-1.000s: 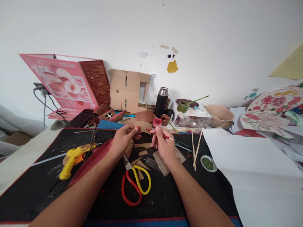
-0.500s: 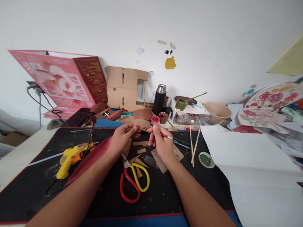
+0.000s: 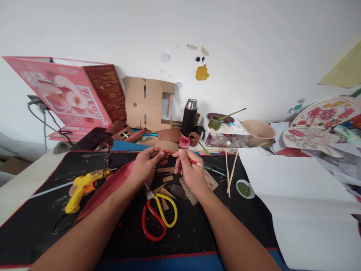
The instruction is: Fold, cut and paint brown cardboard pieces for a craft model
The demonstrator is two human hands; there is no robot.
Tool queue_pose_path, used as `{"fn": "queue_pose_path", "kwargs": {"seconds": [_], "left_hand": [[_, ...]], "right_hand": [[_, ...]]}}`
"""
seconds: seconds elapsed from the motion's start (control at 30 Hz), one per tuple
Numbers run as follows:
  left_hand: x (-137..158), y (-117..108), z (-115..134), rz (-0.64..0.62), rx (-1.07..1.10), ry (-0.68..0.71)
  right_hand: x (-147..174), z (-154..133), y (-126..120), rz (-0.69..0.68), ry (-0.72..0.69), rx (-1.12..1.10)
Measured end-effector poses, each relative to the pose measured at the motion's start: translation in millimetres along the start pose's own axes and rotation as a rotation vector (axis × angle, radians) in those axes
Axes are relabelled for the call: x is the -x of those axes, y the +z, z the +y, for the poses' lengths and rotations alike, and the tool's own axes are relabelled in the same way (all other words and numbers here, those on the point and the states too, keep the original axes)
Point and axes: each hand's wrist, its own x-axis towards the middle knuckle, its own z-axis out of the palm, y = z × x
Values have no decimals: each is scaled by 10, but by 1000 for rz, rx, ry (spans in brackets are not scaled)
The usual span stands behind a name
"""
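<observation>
My right hand (image 3: pixel 190 169) is closed around a thin red paintbrush (image 3: pixel 194 162), whose tip points left and meets the fingertips of my other hand. My left hand (image 3: pixel 147 162) pinches a small red piece (image 3: pixel 164 151), mostly hidden by the fingers. Just behind the right hand stands an open jar of red paint (image 3: pixel 184 142), with a jar of brown paint (image 3: pixel 193 139) beside it. Below the hands lie scissors (image 3: pixel 159 214) with one red and one yellow handle, cardboard scraps (image 3: pixel 167 178) and a piece of corrugated card (image 3: pixel 188 191).
A yellow glue gun (image 3: pixel 84 188) lies on the black mat at left. Thin sticks (image 3: pixel 231 175) and a lid with green paint (image 3: pixel 244 189) are at right, near white paper (image 3: pixel 304 195). A black thermos (image 3: pixel 189 117) and a cardboard sheet (image 3: pixel 138 101) stand behind.
My right hand has shifted slightly left, bringing the brush tip against the red piece at my left fingertips. The whole view has shifted a little.
</observation>
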Motion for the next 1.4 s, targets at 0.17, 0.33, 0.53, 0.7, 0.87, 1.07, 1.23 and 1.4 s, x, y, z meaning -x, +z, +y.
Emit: {"fn": "queue_pose_path", "kwargs": {"seconds": [0.17, 0.33, 0.53, 0.7, 0.87, 1.07, 1.23, 1.4], "left_hand": [[6, 7, -1, -14, -21, 7], [5, -7, 1, 13, -20, 3], [13, -22, 26, 28, -15, 5], [9, -26, 26, 50, 9, -2], [4, -20, 20, 61, 40, -19], [5, -23, 21, 62, 40, -13], [-11, -36, 13, 61, 29, -18], [-10, -33, 7, 60, 13, -15]], "right_hand": [[7, -13, 4, -6, 1, 3], [12, -25, 8, -6, 22, -6], [9, -14, 13, -3, 36, 18], [15, -20, 16, -21, 24, 26], [32, -16, 27, -65, 6, 61], [37, -7, 30, -73, 13, 69], [22, -9, 14, -33, 26, 65], [10, -22, 12, -13, 22, 63]]}}
